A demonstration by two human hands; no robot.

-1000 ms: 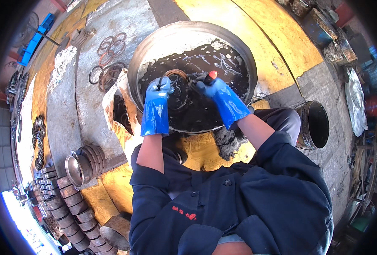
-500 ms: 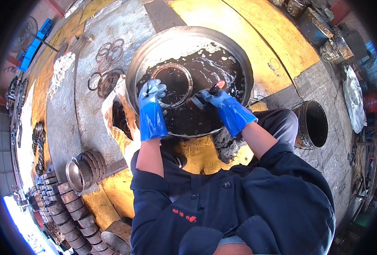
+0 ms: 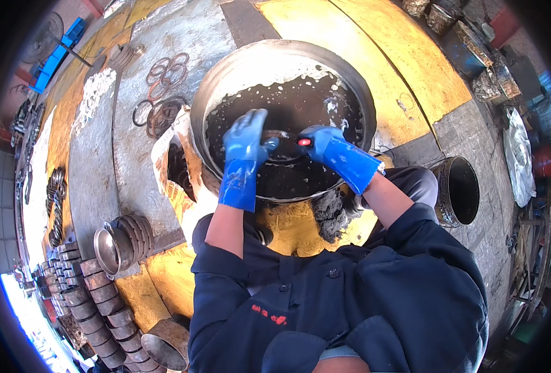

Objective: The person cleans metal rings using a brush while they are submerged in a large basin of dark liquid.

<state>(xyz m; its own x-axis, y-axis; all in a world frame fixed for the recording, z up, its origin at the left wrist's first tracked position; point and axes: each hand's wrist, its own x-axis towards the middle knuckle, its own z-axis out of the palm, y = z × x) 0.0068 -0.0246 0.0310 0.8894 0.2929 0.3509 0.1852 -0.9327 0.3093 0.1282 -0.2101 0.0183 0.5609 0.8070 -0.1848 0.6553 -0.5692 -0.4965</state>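
Left hand (image 3: 244, 138), blue-gloved, over the basin's 8 o'clock: fingers long and nearly straight, thumb standing apart. Cannot tell whether it pinches the ring. Right hand (image 3: 323, 140), gloved alike, at 4 o'clock, curled tight around a red-tipped tool (image 3: 304, 142); its working end is hidden.

Ring (image 3: 278, 133): near mid-dial, between the hands, over dark liquid (image 3: 300, 179). Partly covered; whether it dips in, cannot tell.

Handling, my judgement: steady the ring at its 9 o'clock edge, thumb against fingers, since wet gloves on a slick rim will likely slip. Run the tool along the curve in short strokes, turning the ring a little at a time. Keep it low and inside the wall so drips fall back. Light wrist; splashing looks the main risk.

Edges: metal basin (image 3: 367, 99) wall rises all round, nearest the forearms from 5 to 7. More room for the hands toward 12. Outside: torn sack (image 3: 165, 149) hard by at 8 to 9, loose rings (image 3: 163, 117) beyond at 9 to 10, dark rag bundle (image 3: 330, 216) at 5. Knee (image 3: 417, 184), then bucket (image 3: 444, 202), at 4: little elbow swing there. Yellow floor plate (image 3: 406, 68) runs off at 2.
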